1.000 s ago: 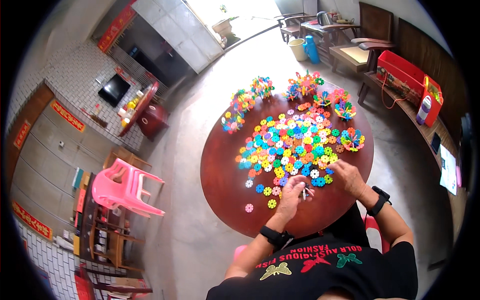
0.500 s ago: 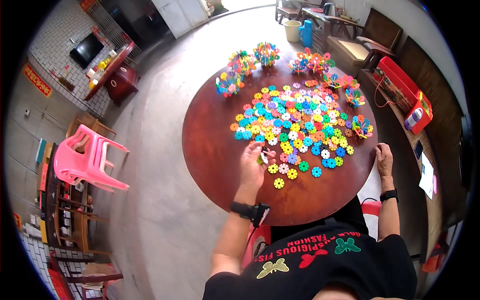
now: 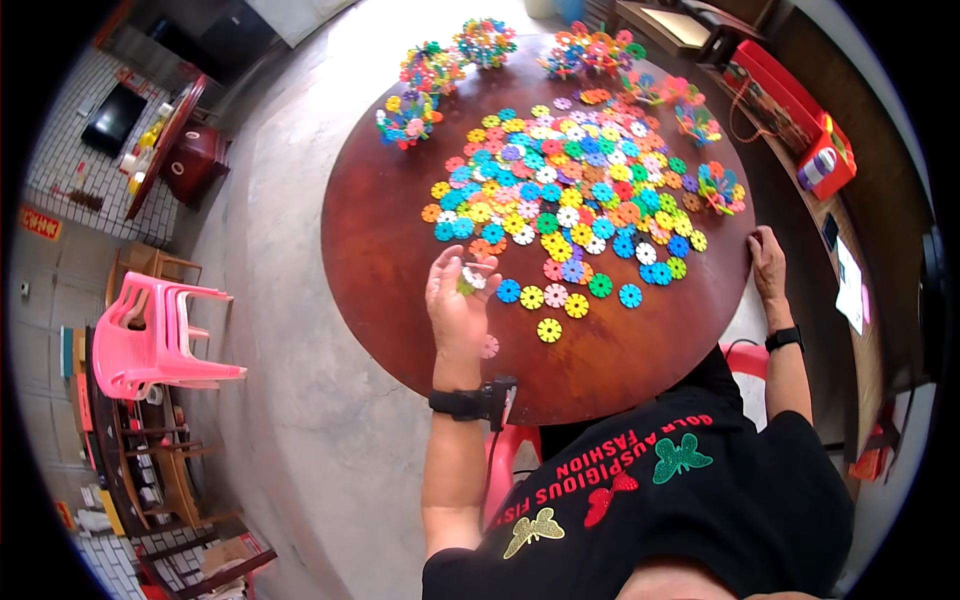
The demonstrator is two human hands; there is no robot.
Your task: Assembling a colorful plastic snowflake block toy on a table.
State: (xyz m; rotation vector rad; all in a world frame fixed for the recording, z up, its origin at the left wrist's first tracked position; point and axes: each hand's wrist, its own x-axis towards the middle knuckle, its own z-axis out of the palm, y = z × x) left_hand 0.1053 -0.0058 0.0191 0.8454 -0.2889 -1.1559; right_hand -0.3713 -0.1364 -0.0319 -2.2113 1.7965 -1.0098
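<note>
A round dark-red wooden table (image 3: 380, 270) carries a wide spread of colourful plastic flower-shaped discs (image 3: 560, 190). Above its near left part, my left hand (image 3: 458, 305) is raised, its fingers closed on a white flower disc (image 3: 473, 278) with some green beside it. How many discs it holds is partly hidden by the fingers. A pink disc (image 3: 489, 346) lies by my left wrist. My right hand (image 3: 768, 262) rests at the table's right edge, fingers loosely bent, with no disc visible in it.
Several round clusters of interlocked discs, such as a blue-and-yellow one (image 3: 408, 120), stand along the far and right rim. Pink plastic chairs (image 3: 145, 335) are stacked on the left. A wooden bench with a red box (image 3: 835, 165) runs along the right.
The view has shifted, so the table sits higher and further left. My left hand, still holding the disc, has drawn back leftward from the discs. The right hand stays at the edge.
</note>
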